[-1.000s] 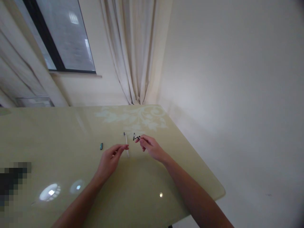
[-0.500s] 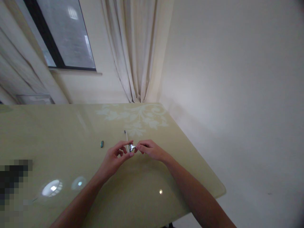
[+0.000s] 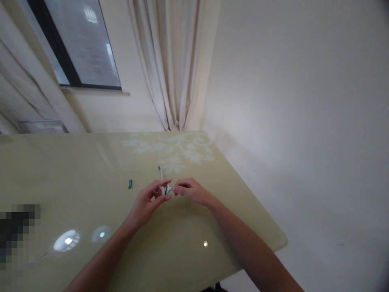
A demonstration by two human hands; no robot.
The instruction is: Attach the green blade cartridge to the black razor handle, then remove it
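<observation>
Two bare hands meet over a glossy pale-green table (image 3: pixel 170 251), just below the centre of the frame, around a small silver-and-black, T-shaped piece resembling a razor (image 3: pixel 167 189). Its dark, narrow head runs nearly up and down the frame, spanning the gap between the thumb and forefinger of the left hand (image 3: pixel 142 207), one at each end. From the head, the silver neck points right, crosswise to it, into the pinched fingers of the right hand (image 3: pixel 196 191). The head is nearer the left hand, the neck nearer the right. The left fingers are clamped on the head's two ends, the right fingers closed on the neck side; how much handle the right hand hides, one cannot tell. Just beyond the left fingertips lies a slender white stick with a dark tip (image 3: pixel 161 173), its lower part partly hidden. A small dark-green rectangular block (image 3: pixel 130 184) rests apart, left of the left hand.
</observation>
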